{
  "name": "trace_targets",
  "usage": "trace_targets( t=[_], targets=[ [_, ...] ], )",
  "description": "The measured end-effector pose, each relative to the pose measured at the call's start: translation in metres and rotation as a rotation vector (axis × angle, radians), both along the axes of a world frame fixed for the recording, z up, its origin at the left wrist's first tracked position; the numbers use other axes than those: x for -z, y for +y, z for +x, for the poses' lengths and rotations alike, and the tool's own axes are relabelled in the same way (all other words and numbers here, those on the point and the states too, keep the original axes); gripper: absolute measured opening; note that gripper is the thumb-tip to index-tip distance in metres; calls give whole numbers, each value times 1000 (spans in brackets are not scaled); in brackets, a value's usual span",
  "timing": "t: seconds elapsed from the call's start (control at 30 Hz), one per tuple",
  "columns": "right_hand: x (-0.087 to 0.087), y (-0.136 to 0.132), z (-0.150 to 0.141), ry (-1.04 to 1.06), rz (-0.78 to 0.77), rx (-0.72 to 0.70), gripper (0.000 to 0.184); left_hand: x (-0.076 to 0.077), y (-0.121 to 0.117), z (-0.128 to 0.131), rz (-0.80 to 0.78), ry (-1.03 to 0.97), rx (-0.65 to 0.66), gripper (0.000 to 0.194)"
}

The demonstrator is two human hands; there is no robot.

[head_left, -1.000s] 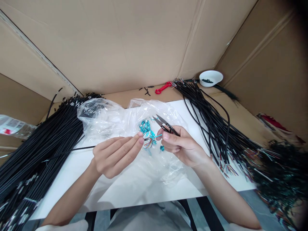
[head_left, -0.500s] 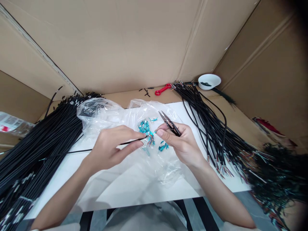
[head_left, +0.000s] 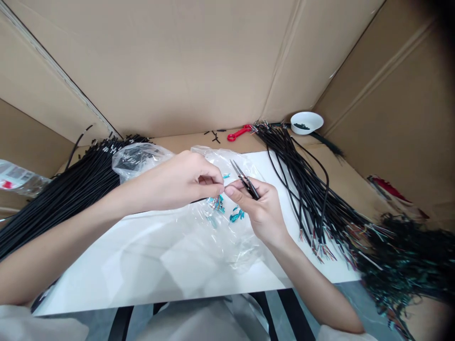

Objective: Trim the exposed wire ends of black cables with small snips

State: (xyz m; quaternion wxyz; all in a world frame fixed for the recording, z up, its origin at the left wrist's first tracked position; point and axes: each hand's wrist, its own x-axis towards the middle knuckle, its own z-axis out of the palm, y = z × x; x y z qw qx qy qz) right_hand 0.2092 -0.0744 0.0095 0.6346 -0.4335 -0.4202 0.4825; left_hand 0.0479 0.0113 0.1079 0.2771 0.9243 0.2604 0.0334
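My left hand (head_left: 188,182) is closed in a pinch, its fingertips meeting those of my right hand. What it pinches is too small to make out. Part of a black cable (head_left: 197,201) shows below my left thumb; its end is hidden behind the fingers. My right hand (head_left: 261,203) grips small black-handled scissors (head_left: 245,179) across the palm, the pointed blades up and parted. Its thumb and forefinger are also pinched together. Under the hands, teal scraps (head_left: 236,214) and wire bits (head_left: 216,203) lie on a clear plastic bag (head_left: 227,241).
Long black cables (head_left: 81,170) are heaped at the left, and another bundle (head_left: 302,175) with bared coloured wire ends lies right. Red scissor handles (head_left: 238,133) and a white bowl (head_left: 313,120) stand at the back. A dark tangled pile (head_left: 408,255) sits right; cardboard walls (head_left: 199,66) enclose the table.
My left hand has moved up and right from along the cable to my right fingertips, and its fingers have curled in. The right hand, still with the scissors, has barely shifted.
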Motion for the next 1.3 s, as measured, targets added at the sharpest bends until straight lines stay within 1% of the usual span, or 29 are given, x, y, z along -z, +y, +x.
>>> trace_targets(
  t=[0.07, 0.13, 0.27, 0.37, 0.5, 0.57, 0.67, 0.8, 0.9, 1.03, 1.2, 1.3],
  targets=[
    [0, -1, -1, 2, 4, 10, 19, 4, 2, -1, -106, -3, -17, 23],
    [1, -2, -1, 0, 11, 15, 21, 7, 5, -2, -254, -14, -40, 23],
    [3, -3, -1, -10, 21, 28, 26, 11, 10, 0, -489, -50, -68, 24],
    [4, -4, 0, -29, 27, 48, 27, 11, 12, 2, -585, -48, -94, 22],
    [4, -4, 0, -39, 25, 53, 27, 9, 13, 2, -622, -19, -100, 20],
    [5, -4, 0, -53, 17, 56, 27, 8, 14, 1, -576, -6, -80, 22],
    [6, -4, 0, -65, 9, 73, 24, 6, 13, 1, -467, 2, -47, 24],
    [7, -4, 0, -36, -10, 106, 27, 1, 10, 2, -390, -11, -87, 20],
    [7, -4, 0, -51, -29, 117, 30, -1, 6, 4, -236, 4, -95, 17],
    [6, -5, -1, -67, -25, 125, 33, -2, -2, 11, -22, 11, -80, 19],
    [5, -6, -1, -52, -18, 109, 41, -2, -17, 23, 157, 99, -157, 20],
    [6, -6, 0, -18, -21, 86, 40, 1, -26, 27, 230, 84, -197, 17]
  ],
)
